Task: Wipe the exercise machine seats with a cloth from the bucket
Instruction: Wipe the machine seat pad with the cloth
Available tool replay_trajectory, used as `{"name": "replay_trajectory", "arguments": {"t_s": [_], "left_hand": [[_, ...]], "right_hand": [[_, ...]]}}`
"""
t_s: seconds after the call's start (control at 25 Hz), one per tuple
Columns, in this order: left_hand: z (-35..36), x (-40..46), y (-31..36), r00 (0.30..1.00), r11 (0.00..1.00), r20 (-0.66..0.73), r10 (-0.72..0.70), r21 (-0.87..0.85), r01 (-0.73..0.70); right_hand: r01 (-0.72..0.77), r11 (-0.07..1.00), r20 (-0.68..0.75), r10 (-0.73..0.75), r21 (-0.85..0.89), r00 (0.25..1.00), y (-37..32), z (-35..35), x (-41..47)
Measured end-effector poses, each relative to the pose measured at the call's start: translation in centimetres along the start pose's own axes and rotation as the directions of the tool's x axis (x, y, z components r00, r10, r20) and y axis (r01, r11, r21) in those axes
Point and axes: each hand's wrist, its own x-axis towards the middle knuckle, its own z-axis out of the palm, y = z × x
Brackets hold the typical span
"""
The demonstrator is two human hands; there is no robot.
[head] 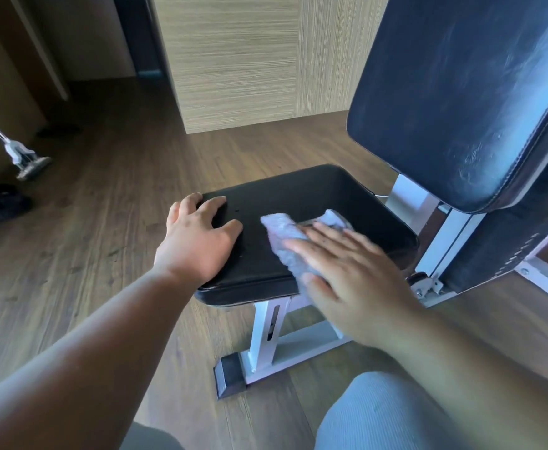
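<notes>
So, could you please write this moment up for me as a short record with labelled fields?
surface: black padded vinyl seat on a white metal frame
tool: pale grey folded cloth, lying on the seat
right hand: fingers straight, pressing the cloth flat on the seat
left hand: spread, resting on the seat's left edge
behind: dark blue padded backrest, streaked with smears
floor: brown wood-look planks
bucket: not in view
</notes>
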Motion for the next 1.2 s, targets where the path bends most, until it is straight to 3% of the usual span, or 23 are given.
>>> {"name": "replay_trajectory", "arguments": {"t_s": [0.12, 0.24, 0.32, 0.36, 0.4, 0.44, 0.48, 0.56, 0.6, 0.64, 0.72, 0.8, 0.88, 0.96, 1.04, 1.2], "left_hand": [[0.1, 0.0, 0.2, 1.000, 1.000, -0.017, 0.005, 0.000, -0.005], [0.3, 0.6, -0.7, 1.000, 1.000, 0.008, 0.015, 0.004, -0.015], [0.4, 0.7, -1.1, 0.995, 0.996, 0.046, 0.087, 0.020, -0.088], [0.2, 0.6, -0.9, 0.997, 0.995, 0.029, 0.077, -0.060, -0.076], [-0.1, 0.0, -0.4, 0.999, 0.986, -0.006, 0.038, -0.164, -0.039], [-0.4, -0.4, -0.1, 0.997, 0.967, -0.075, 0.009, -0.254, -0.028], [-0.8, -1.0, 0.4, 0.982, 0.966, -0.190, 0.021, -0.250, -0.069], [-1.6, -2.4, 1.8, 0.894, 0.959, -0.353, 0.276, 0.042, -0.279], [-1.7, -2.7, 3.1, 0.853, 0.903, -0.296, 0.429, 0.154, -0.401], [-1.7, -2.8, 4.7, 0.858, 0.859, -0.131, 0.496, 0.218, -0.464], [-0.2, -2.6, 8.0, 0.902, 0.819, 0.246, 0.354, 0.384, -0.426], [2.2, -2.2, 10.3, 0.908, 0.769, 0.378, 0.179, 0.522, -0.369], [3.8, -2.5, 10.8, 0.917, 0.771, 0.361, 0.168, 0.532, -0.351], [3.6, -4.2, 9.5, 0.890, 0.731, 0.358, 0.282, 0.521, -0.441], [1.4, -5.5, 7.0, 0.874, 0.718, 0.377, 0.308, 0.511, -0.473], [-1.1, -2.1, 4.5, 0.944, 0.788, 0.319, 0.087, 0.558, -0.261]], "right_hand": [[-0.188, 0.982, 0.061, 0.187, 0.015, 0.981, 2.2, -1.1, 2.6], [-0.153, 0.983, 0.104, 0.163, -0.097, 0.981, -1.9, 0.4, 6.9], [-0.098, 0.979, 0.224, 0.057, 0.176, 0.973, -3.6, 0.3, 8.4], [-0.140, 0.887, 0.300, 0.002, 0.440, 0.954, -3.1, -0.7, 8.6], [-0.202, 0.717, 0.317, -0.028, 0.667, 0.948, -1.8, -2.1, 8.6], [-0.218, 0.609, 0.263, 0.017, 0.763, 0.965, 0.1, -3.4, 8.5], [-0.232, 0.615, 0.214, 0.105, 0.754, 0.971, 2.3, -4.2, 8.3], [-0.339, 0.825, 0.192, 0.281, 0.452, 0.940, 6.2, -4.4, 7.1], [-0.364, 0.896, 0.209, 0.316, 0.255, 0.925, 7.1, -4.0, 6.4], [-0.356, 0.926, 0.217, 0.325, 0.123, 0.920, 7.4, -3.3, 5.7], [-0.327, 0.943, 0.157, 0.313, 0.068, 0.937, 7.1, -1.8, 5.0], [-0.319, 0.941, 0.102, 0.308, 0.115, 0.946, 7.1, -1.7, 4.8], [-0.339, 0.929, 0.109, 0.325, 0.152, 0.940, 7.4, -2.0, 4.8], [-0.342, 0.930, 0.123, 0.327, 0.135, 0.937, 7.6, -2.1, 4.7], [-0.334, 0.936, 0.115, 0.322, 0.111, 0.940, 7.7, -1.7, 4.6], [-0.315, 0.941, 0.102, 0.303, 0.124, 0.947, 8.0, -1.5, 5.1]]}}
